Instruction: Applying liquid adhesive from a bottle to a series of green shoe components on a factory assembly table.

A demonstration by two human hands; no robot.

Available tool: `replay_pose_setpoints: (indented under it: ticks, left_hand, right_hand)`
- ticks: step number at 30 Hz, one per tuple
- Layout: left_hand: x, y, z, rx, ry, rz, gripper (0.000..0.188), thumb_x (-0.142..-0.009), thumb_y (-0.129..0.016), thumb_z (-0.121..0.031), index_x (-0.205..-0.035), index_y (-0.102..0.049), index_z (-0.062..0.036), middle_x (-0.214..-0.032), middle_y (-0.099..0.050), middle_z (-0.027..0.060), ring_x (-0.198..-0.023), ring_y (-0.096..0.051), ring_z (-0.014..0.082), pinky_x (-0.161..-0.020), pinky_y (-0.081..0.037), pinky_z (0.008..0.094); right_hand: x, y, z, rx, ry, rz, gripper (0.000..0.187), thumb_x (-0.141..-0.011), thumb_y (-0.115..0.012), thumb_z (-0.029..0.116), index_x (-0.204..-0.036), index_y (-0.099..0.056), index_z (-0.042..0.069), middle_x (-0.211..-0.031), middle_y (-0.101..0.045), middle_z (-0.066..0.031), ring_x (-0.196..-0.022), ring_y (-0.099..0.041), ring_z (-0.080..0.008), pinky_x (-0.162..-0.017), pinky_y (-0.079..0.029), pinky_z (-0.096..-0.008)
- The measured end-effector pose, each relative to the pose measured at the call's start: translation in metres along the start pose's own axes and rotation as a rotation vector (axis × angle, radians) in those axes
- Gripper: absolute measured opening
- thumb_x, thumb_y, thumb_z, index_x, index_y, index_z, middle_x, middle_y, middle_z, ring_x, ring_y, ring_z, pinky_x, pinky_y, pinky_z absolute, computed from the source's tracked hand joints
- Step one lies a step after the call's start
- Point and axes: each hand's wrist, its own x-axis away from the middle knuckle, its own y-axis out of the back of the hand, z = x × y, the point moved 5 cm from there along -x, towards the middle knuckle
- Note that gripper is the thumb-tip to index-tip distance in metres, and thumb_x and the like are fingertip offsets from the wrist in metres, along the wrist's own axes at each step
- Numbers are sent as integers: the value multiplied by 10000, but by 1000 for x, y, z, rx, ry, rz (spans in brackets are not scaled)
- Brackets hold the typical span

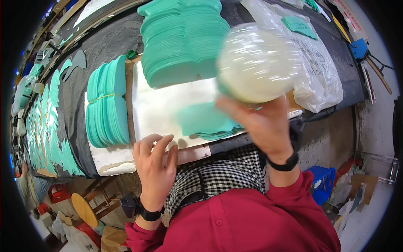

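My right hand (268,128) is wrapped round a big, round, translucent pale thing (258,65), held above the table; motion smears it, so its kind is unclear. Its far fingers are hidden. Below and to the left, thin teal foam-like sheets (205,119) lie on a white board (153,103), the top one blurred. At the board's near edge, my left hand (155,164) has its fingers spread and bent, holding nothing. Behind them rises a tall stack of teal cut pieces (180,42). On the left stands a bundle of similar pieces (107,105) with a band round it.
A clear plastic bag (317,71) lies on the right of the dark-covered table, a small teal piece (299,27) on it. Jagged teal offcuts (52,117) cover the far left. On the floor are a round-topped stool (85,210) and a blue crate (322,185).
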Motion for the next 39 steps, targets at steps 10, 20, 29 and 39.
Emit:
replay_pose_setpoints:
  ticks: [10,20,29,39]
  left_hand:
    - [10,2,20,-57,-49,-46,219,-857,-750,-120,-1062,-714,-50,-1073,-613,100,-926,-520,303,-844,-427,429]
    - [-9,-11,4,8,19,34,230,-849,-724,-79,-1078,-728,-59,-1076,-613,99,-955,-521,295,-886,-425,411]
    - [-4,-1,19,30,45,9,258,-824,-712,-47,-1082,-723,-43,-1075,-611,109,-962,-528,293,-886,-435,400]
    - [15,15,34,158,88,-106,248,-832,-721,-51,-1079,-704,-65,-1070,-629,117,-1003,-552,346,-910,-430,451]
  right_hand:
    - [18,-33,24,270,309,177,561,-795,-846,72,-1295,-596,29,-1171,-724,-121,-1029,-732,-222,-862,-573,-333]
    - [44,127,-20,167,39,-514,383,-813,-841,8,-1160,-682,-21,-1059,-726,-78,-941,-694,-174,-873,-561,-319]
    - [62,49,-3,181,117,-227,652,-796,-854,-14,-1366,-537,-21,-1272,-646,-160,-1148,-635,-238,-1013,-522,-372]
    - [34,-81,22,162,332,269,652,-758,-874,54,-1333,-568,17,-1242,-674,-159,-1093,-674,-260,-923,-539,-379]
